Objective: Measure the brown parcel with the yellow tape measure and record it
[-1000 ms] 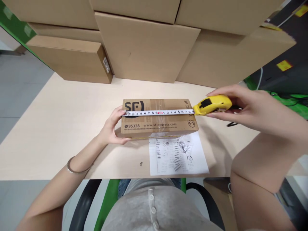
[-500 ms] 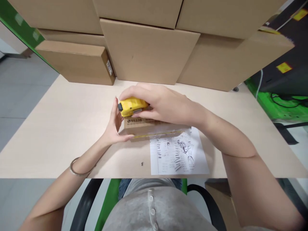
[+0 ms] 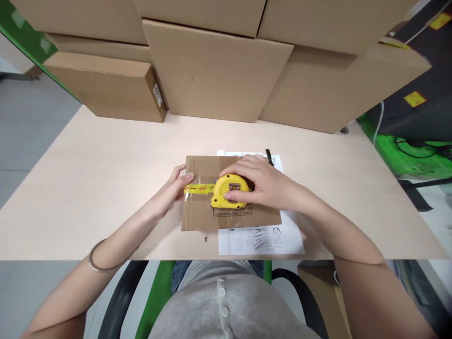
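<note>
A small cardboard box (image 3: pixel 201 214) lies broad face up on a sheet of paper (image 3: pixel 261 242). My left hand (image 3: pixel 176 186) grips its left edge, thumb on top and the other fingers mostly hidden behind the side. In my right hand (image 3: pixel 259 181) is a yellow tape measure (image 3: pixel 229 190), flat against the middle of the box. Its short yellow blade (image 3: pixel 199 189) runs left across the top to the box's left edge, near my left thumb. Part of the box's printing is covered by the tape measure.
Behind the work stand large cardboard boxes (image 3: pixel 215 70), with a flatter box (image 3: pixel 102 87) at the left. A black pen (image 3: pixel 269 157) pokes out beyond my right hand. A small dark mark (image 3: pixel 206 239) shows on the table (image 3: pixel 88 188) near its front edge.
The box has turned from showing a narrow side to lying with its broad face up. My right hand has brought the tape measure nearer and right, and its blade now shows pulled out.
</note>
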`<state>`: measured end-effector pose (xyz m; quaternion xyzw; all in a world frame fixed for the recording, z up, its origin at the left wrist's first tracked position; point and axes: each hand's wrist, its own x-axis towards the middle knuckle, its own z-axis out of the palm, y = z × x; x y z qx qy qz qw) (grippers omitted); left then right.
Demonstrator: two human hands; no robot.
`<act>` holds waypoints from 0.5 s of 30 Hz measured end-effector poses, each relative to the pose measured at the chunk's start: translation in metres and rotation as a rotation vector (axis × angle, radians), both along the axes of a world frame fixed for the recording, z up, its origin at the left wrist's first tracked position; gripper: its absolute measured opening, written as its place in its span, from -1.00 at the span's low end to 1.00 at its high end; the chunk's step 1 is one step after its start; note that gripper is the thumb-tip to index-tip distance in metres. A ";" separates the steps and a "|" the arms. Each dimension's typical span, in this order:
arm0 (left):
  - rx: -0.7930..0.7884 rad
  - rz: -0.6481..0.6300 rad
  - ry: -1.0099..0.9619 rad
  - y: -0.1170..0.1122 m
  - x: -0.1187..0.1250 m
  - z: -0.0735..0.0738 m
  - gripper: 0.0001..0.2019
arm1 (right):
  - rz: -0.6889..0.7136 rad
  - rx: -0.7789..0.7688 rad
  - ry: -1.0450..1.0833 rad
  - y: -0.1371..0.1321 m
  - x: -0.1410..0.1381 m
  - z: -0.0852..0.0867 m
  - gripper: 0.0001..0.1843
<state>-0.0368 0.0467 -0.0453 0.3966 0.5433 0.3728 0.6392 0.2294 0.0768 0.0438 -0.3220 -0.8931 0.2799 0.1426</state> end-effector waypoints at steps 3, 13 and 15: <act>0.030 -0.014 0.079 0.001 -0.004 -0.003 -0.29 | -0.146 0.072 0.074 -0.004 0.020 -0.013 -0.43; 0.178 0.073 0.067 0.013 -0.005 -0.008 -0.43 | -0.388 0.018 -0.045 -0.042 0.101 -0.111 -0.55; 0.168 0.084 0.035 0.016 -0.003 -0.011 -0.44 | -0.339 -0.003 -0.076 -0.048 0.098 -0.125 -0.50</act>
